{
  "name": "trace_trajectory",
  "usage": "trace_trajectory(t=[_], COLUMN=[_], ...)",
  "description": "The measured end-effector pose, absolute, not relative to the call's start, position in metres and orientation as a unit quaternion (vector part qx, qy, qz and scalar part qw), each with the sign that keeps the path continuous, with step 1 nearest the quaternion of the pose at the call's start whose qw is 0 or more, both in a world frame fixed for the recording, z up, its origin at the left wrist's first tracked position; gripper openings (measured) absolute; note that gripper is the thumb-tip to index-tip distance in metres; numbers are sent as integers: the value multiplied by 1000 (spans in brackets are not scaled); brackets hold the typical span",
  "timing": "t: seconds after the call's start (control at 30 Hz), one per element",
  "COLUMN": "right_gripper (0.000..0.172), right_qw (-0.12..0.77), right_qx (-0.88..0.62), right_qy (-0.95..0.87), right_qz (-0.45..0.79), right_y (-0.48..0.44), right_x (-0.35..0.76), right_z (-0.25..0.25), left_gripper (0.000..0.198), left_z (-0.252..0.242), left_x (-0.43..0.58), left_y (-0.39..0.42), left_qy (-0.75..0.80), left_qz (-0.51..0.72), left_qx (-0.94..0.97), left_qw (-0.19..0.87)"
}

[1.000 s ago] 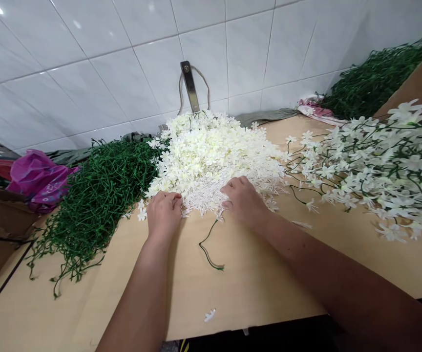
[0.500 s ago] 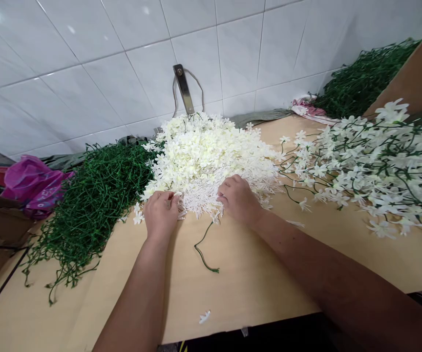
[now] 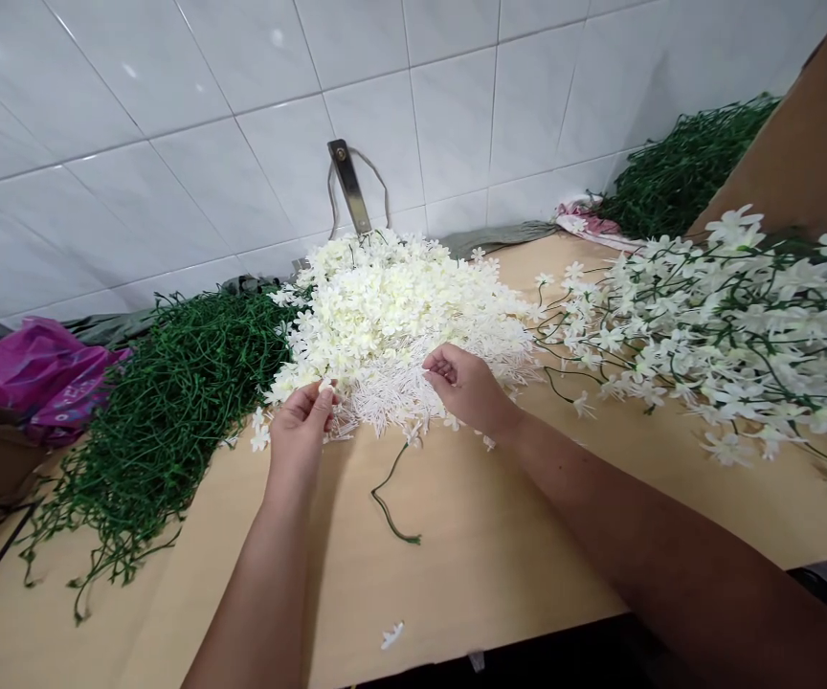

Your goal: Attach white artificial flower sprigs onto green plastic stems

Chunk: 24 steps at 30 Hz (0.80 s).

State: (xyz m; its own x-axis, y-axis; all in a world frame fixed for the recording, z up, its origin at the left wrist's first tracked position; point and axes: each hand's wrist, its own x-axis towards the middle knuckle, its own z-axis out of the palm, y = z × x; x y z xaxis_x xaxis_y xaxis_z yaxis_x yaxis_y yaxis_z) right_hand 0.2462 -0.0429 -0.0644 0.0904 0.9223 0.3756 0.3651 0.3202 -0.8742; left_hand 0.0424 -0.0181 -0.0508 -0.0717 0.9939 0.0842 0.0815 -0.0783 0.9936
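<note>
A heap of loose white flowers (image 3: 391, 297) lies mid-table, its thin white stalks (image 3: 395, 388) toward me. At its left front edge my left hand (image 3: 302, 416) pinches a small white flower (image 3: 325, 387) between thumb and fingers. My right hand (image 3: 467, 388) is over the stalks at the right, fingers curled and pressed together; whatever may be between the fingertips is too small to name. A single green stem (image 3: 383, 507) with white petals at its upper end lies in front of the heap, between my forearms.
Green stems (image 3: 184, 392) are piled at the left beside a purple bag (image 3: 47, 368). Stemmed white flowers (image 3: 736, 335) spread over the right side. More green stems (image 3: 690, 163) and a cardboard sheet (image 3: 793, 144) stand behind. A loose petal piece (image 3: 391, 634) lies near the front edge.
The view has shifted slightly. My left hand has turned, and a small white flower now shows in its pinch. My right hand has lifted a little from the stalks.
</note>
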Motion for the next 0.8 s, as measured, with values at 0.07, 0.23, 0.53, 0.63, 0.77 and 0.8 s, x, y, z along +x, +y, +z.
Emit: trace_trajectory(t=[0.07, 0.23, 0.53, 0.63, 0.77, 0.8], right_gripper=[4, 6, 7, 12, 12, 10], right_qw=[541, 581, 526, 492, 500, 515], right_qx=[-501, -456, -417, -448, -475, -474], right_qy=[-595, -541, -612, -658, -656, -640], right_qz=[319, 402, 419, 354, 307, 317], right_y=[-44, -49, -63, -65, -61, -59], right_x=[244, 235, 219, 219, 224, 226], right_z=[-62, -58, -47, -45, -49, -50], left_gripper=[30, 28, 20, 18, 15, 13], left_z=[-46, -37, -46, -48, -44, -42], left_x=[49, 62, 68, 70, 68, 67], left_y=[-27, -43, -46, -46, -48, -49], left_qy=[492, 460, 408, 424, 462, 457], left_qz=[501, 453, 400, 398, 394, 382], left_qx=[475, 386, 383, 412, 587, 643], left_qw=[530, 658, 726, 702, 535, 481])
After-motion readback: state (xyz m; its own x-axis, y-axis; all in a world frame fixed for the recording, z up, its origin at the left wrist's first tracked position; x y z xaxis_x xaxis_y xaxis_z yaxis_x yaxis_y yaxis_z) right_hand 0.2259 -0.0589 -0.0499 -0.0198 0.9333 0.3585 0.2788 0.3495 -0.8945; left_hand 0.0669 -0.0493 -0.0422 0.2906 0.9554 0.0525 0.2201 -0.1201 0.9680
